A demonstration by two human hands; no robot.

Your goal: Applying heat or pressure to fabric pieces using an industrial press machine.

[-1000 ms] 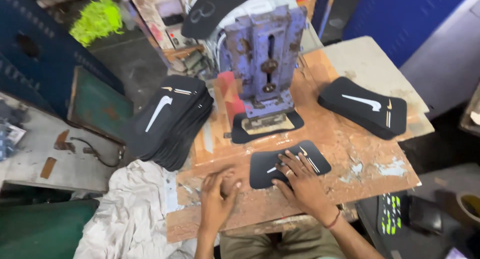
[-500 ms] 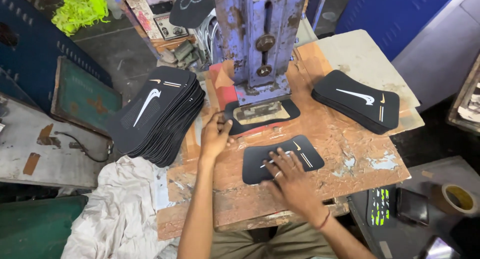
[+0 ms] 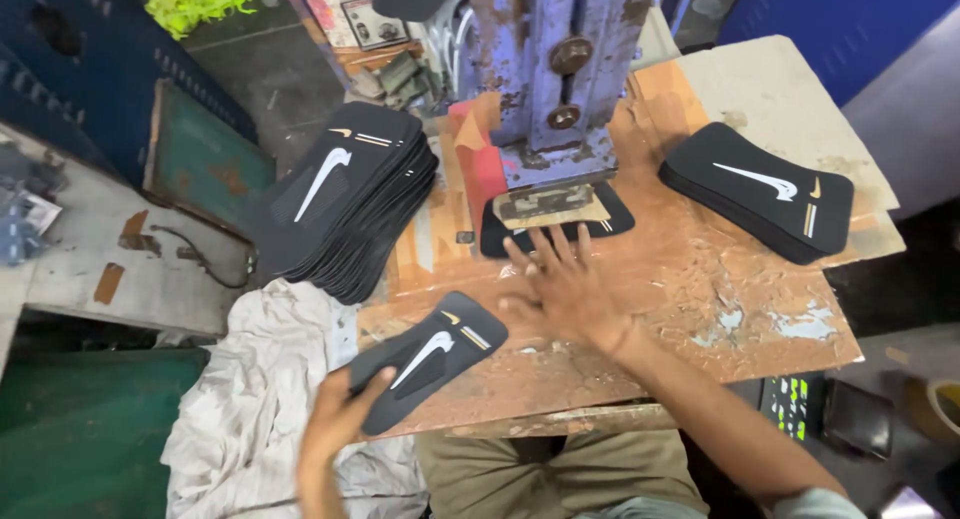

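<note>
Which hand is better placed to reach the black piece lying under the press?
Right. The right hand lies flat on the table just in front of the black piece under the press; the left hand grips another black piece at the table's near edge.

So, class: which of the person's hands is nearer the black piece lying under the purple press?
Right. The right hand reaches toward the black piece under the press, fingertips at its front edge. The left hand is further back, holding another black piece.

Matt black foam-like sole piece [image 3: 428, 361]; rough, paint-flaked wooden counter [image 3: 700, 289]; rusty, chipped painted metal press [image 3: 556, 69]; crumpled cloth [image 3: 250, 409].
</note>
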